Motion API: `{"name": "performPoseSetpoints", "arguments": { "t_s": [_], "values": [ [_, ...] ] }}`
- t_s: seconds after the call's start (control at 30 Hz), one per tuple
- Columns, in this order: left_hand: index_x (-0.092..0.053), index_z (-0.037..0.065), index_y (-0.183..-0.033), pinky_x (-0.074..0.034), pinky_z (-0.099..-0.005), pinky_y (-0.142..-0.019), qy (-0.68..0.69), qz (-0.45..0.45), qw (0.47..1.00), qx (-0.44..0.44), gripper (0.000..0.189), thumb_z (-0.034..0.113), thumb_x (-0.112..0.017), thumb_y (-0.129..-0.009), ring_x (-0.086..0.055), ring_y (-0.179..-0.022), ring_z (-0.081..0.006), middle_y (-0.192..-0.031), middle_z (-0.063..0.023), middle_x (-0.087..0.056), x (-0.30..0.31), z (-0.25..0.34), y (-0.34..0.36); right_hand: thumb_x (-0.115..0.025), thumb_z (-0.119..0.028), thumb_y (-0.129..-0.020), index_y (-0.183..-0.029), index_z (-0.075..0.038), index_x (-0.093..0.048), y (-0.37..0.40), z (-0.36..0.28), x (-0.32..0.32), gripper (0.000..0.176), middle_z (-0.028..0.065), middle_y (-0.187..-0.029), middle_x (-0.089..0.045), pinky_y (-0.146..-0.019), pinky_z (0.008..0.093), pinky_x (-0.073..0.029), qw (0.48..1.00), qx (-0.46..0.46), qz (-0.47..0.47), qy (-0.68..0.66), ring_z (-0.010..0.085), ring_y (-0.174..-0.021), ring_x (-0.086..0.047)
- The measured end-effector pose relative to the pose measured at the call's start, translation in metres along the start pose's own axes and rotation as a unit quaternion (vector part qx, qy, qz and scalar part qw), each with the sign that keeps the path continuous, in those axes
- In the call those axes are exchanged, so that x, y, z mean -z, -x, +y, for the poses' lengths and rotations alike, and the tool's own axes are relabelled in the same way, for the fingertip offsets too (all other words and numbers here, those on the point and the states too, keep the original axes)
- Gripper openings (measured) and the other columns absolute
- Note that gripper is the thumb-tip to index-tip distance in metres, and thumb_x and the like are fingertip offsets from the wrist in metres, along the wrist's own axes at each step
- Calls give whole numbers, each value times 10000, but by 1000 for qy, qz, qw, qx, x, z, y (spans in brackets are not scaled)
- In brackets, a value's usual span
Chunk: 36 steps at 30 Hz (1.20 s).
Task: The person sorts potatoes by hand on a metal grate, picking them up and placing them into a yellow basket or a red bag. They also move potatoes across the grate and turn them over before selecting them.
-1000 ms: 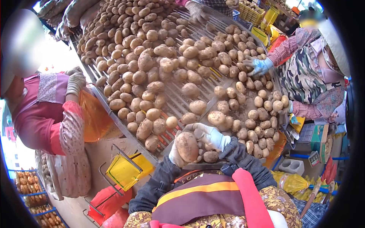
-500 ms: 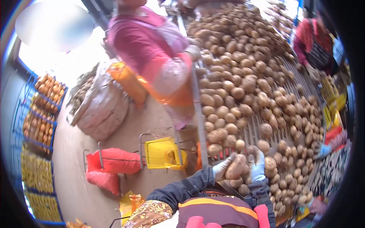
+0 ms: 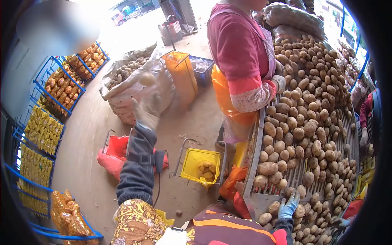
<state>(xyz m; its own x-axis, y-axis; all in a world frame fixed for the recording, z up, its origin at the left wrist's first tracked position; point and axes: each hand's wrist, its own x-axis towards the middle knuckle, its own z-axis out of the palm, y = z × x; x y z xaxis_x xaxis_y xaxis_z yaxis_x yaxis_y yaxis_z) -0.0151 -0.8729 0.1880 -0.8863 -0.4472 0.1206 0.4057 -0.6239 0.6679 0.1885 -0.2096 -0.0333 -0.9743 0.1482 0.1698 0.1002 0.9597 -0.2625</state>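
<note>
My left hand, in a pale glove, is stretched out far to the left with its fingers apart. Just beyond its fingertips a blurred potato hangs in the air, clear of the hand. Behind it stands a big white sack with potatoes in its mouth. Over at the sorting table my right hand, in a light blue glove, rests with spread fingers on loose potatoes and grips none that I can see.
A co-worker in a pink top stands at the slatted metal table. On the floor are a yellow bag on a wire frame with several potatoes, a red bag and an orange bag. Blue racks hold filled net bags.
My left hand has swung from the table out to the left and let go of a large potato. My right hand has come down onto the potatoes. The view has turned left.
</note>
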Motion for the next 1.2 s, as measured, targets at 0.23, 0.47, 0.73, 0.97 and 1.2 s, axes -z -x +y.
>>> {"name": "performPoseSetpoints", "arguments": {
  "t_s": [0.23,0.47,0.73,0.97,1.2],
  "values": [
    [-388,101,-1441,-397,-400,-1051,-252,-204,926,193,531,392,-488,-1009,-518,-1259,-252,-1368,-100,-532,-70,-169,80,-704,-178,-773,-1275,3,-524,-4,-27,14,563,262,-1319,-477,-1025,516,-363,999,-20,35,21,442,-1197,-461],
    [-378,108,-1452,-156,-551,-1162,-521,-785,316,-113,868,500,-717,-757,-267,-1426,-364,-1513,-178,-331,-132,-322,284,-587,-511,-852,-1373,-219,-514,55,-68,40,602,104,-1514,-355,-1114,647,-157,982,30,-182,44,356,-1393,-302],
    [-365,67,-1445,-125,-550,-1175,-423,-890,162,-57,779,422,-648,-811,-197,-1459,-349,-1538,-183,-286,-135,-402,399,-651,-369,-817,-1153,-183,-637,155,38,72,384,108,-1249,-562,-1050,572,-311,993,-108,6,38,336,-1167,-516],
    [-440,37,-1384,-175,-533,-1164,-428,-864,253,-73,619,180,-584,-799,-242,-1445,-327,-1502,-187,-347,-138,-421,444,-718,-298,-779,-1260,-111,-565,71,57,105,539,127,-1278,-524,-991,503,-400,982,-153,101,44,338,-1213,-460],
    [-405,107,-1428,-400,-407,-1054,-326,-662,576,351,501,216,-559,-964,-511,-1243,-248,-1343,-104,-535,-177,-392,403,-666,-439,-842,-1203,-101,-604,-6,80,90,499,126,-1172,-631,-909,412,-466,948,-260,-128,-133,315,-1099,-555]
  ]
}}
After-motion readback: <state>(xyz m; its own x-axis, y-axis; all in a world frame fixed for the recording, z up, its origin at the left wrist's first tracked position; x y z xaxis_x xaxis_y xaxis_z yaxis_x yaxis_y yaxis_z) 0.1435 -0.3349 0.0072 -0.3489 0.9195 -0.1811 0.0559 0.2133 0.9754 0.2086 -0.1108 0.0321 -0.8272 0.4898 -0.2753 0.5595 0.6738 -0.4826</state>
